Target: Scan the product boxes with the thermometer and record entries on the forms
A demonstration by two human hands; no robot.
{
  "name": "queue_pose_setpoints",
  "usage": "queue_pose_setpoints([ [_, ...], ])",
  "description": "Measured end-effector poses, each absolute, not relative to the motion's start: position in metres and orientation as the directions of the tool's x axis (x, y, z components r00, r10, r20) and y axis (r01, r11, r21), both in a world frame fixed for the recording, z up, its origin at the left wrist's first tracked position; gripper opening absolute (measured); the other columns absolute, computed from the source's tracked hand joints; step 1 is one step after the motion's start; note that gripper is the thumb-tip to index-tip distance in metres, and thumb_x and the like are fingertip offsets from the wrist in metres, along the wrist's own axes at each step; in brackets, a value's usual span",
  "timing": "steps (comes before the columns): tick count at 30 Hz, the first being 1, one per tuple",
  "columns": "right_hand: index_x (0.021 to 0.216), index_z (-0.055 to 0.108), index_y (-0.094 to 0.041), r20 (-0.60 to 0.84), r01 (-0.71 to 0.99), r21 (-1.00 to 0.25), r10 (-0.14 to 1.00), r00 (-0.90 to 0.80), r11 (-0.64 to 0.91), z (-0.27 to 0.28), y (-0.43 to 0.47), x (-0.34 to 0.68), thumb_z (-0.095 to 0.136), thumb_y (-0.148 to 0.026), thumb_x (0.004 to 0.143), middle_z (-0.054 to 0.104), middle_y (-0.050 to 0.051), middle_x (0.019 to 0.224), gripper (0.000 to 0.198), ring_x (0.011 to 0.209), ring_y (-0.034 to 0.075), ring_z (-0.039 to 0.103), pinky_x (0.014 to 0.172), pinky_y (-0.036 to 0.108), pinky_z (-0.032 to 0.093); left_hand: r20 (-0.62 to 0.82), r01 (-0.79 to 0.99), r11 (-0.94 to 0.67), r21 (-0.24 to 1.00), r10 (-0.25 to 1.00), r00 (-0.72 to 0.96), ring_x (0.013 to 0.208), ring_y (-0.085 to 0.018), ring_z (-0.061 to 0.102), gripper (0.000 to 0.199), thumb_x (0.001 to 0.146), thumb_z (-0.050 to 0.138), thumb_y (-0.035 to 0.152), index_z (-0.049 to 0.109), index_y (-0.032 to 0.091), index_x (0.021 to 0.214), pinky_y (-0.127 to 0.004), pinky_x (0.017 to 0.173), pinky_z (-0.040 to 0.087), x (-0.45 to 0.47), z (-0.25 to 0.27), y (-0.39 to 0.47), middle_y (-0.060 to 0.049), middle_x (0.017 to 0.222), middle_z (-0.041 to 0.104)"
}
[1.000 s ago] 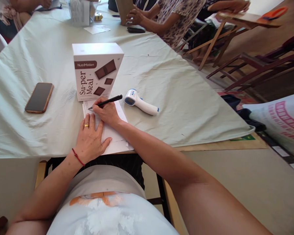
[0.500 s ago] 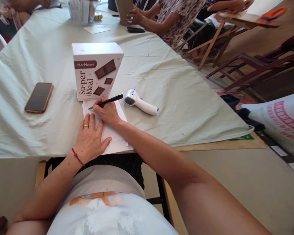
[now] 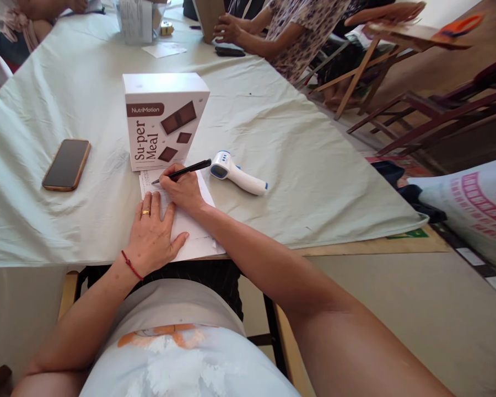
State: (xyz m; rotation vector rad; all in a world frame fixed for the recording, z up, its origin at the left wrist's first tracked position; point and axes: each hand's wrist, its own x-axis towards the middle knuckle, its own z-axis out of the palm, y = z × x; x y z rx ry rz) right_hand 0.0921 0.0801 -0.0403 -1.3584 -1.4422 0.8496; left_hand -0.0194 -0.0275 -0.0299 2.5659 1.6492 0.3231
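Observation:
A black pen (image 3: 192, 167) is pinched in my right hand (image 3: 182, 188), its tip on the upper part of a white sheet of paper (image 3: 196, 245). Small handwriting shows near the tip. My left hand (image 3: 154, 231) lies flat on the same sheet with the fingers spread, a gold ring on one finger and a red cord at the wrist. Just behind the paper stands an upright white box (image 3: 165, 124) printed "NutriMotion Su-per Meal". To the right of my right hand lies a white and blue infrared thermometer (image 3: 240, 175).
A smartphone (image 3: 66, 164) lies on the pale tablecloth (image 3: 306, 182) at left. Across the table, a person's hands (image 3: 227, 28) hold a brown board-like thing. A clear container (image 3: 138, 22) stands at the back, with a dark chair (image 3: 434, 118) and a printed white sack (image 3: 471, 198) at right.
The pen and my right hand have shifted slightly to the right along the paper. My left hand stays in place.

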Motion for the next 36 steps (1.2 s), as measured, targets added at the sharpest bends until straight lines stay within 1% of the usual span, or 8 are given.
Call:
queue_pose_setpoints([
  [12, 0.067, 0.053, -0.02, 0.144, 0.329, -0.936, 0.989, 0.04, 0.123, -0.037, 0.079, 0.09, 0.06, -0.016, 0.071, 0.054, -0.001, 0.066, 0.009, 0.068, 0.016, 0.05, 0.071, 0.03, 0.045, 0.122, 0.89, -0.418, 0.179, 0.907, 0.402, 0.15, -0.049, 0.031, 0.073, 0.095, 0.059, 0.053, 0.051, 0.001, 0.146, -0.059, 0.12, 0.031, -0.019, -0.028, -0.027, -0.035, 0.156, 0.037],
  [17, 0.072, 0.053, -0.021, 0.317, 0.364, -0.888, 0.947, 0.041, 0.281, -0.027, 0.077, 0.098, 0.055, -0.018, 0.078, 0.055, -0.001, 0.07, 0.007, 0.069, 0.016, 0.051, 0.07, 0.03, 0.045, 0.119, 0.891, -0.418, 0.18, 0.908, 0.402, 0.15, -0.05, 0.031, 0.071, 0.095, 0.06, 0.052, 0.053, 0.002, 0.145, -0.06, 0.119, 0.032, -0.02, -0.028, -0.028, -0.035, 0.156, 0.036],
  [21, 0.089, 0.064, -0.019, 0.499, 0.668, -0.583, 0.852, -0.155, 0.463, -0.003, 0.065, 0.127, 0.053, -0.016, 0.083, 0.062, 0.005, 0.087, 0.013, 0.081, 0.02, 0.056, 0.078, 0.034, 0.046, 0.129, 0.881, -0.435, 0.189, 0.9, 0.417, 0.15, -0.051, 0.03, 0.069, 0.095, 0.061, 0.05, 0.053, 0.003, 0.144, -0.061, 0.118, 0.032, -0.022, -0.029, -0.027, -0.036, 0.156, 0.035],
  [24, 0.092, 0.071, -0.018, 0.431, 0.857, -0.274, 0.852, -0.296, 0.436, 0.004, 0.052, 0.153, 0.054, -0.012, 0.082, 0.064, 0.01, 0.091, 0.02, 0.091, 0.026, 0.056, 0.084, 0.04, 0.043, 0.137, 0.881, -0.431, 0.196, 0.902, 0.41, 0.149, -0.05, 0.032, 0.066, 0.095, 0.062, 0.05, 0.054, 0.004, 0.143, -0.062, 0.118, 0.033, -0.021, -0.029, -0.028, -0.035, 0.155, 0.038],
  [27, 0.088, 0.076, -0.017, 0.323, 0.916, -0.071, 0.878, -0.353, 0.394, -0.006, 0.036, 0.173, 0.053, -0.011, 0.084, 0.063, 0.014, 0.092, 0.024, 0.092, 0.029, 0.053, 0.083, 0.044, 0.04, 0.161, 0.889, -0.417, 0.186, 0.906, 0.392, 0.146, -0.046, 0.039, 0.059, 0.094, 0.064, 0.048, 0.059, 0.005, 0.135, -0.06, 0.117, 0.035, -0.02, -0.026, -0.033, -0.032, 0.151, 0.045],
  [32, 0.09, 0.078, -0.018, 0.302, 0.908, 0.0, 0.866, -0.399, 0.418, -0.03, 0.011, 0.188, 0.054, -0.014, 0.09, 0.062, 0.015, 0.105, 0.025, 0.097, 0.029, 0.051, 0.084, 0.043, 0.036, 0.071, 0.864, -0.458, 0.209, 0.889, 0.453, 0.136, -0.039, 0.053, 0.041, 0.092, 0.066, 0.038, 0.067, 0.011, 0.122, -0.053, 0.113, 0.044, -0.046, -0.003, -0.034, -0.024, 0.148, 0.054],
  [35, 0.109, 0.076, -0.017, 0.348, 0.883, 0.007, 0.827, -0.441, 0.468, -0.04, 0.003, 0.188, 0.052, -0.012, 0.092, 0.063, 0.016, 0.123, 0.03, 0.109, 0.029, 0.052, 0.093, 0.043, 0.036, -0.074, 0.827, -0.415, 0.38, 0.877, 0.475, 0.111, -0.032, 0.069, 0.031, 0.093, 0.062, 0.045, 0.072, 0.02, 0.108, -0.047, 0.102, 0.053, -0.083, 0.017, -0.003, -0.011, 0.124, 0.071],
  [36, 0.117, 0.074, -0.016, 0.363, 0.875, 0.008, 0.814, -0.453, 0.484, -0.043, 0.002, 0.188, 0.05, -0.012, 0.094, 0.063, 0.016, 0.126, 0.033, 0.11, 0.028, 0.053, 0.096, 0.043, 0.036, -0.041, 0.817, -0.378, 0.436, 0.898, 0.437, 0.108, -0.033, 0.07, 0.034, 0.089, 0.065, 0.05, 0.072, 0.02, 0.105, -0.048, 0.102, 0.052, -0.095, 0.022, 0.013, -0.011, 0.115, 0.074],
])
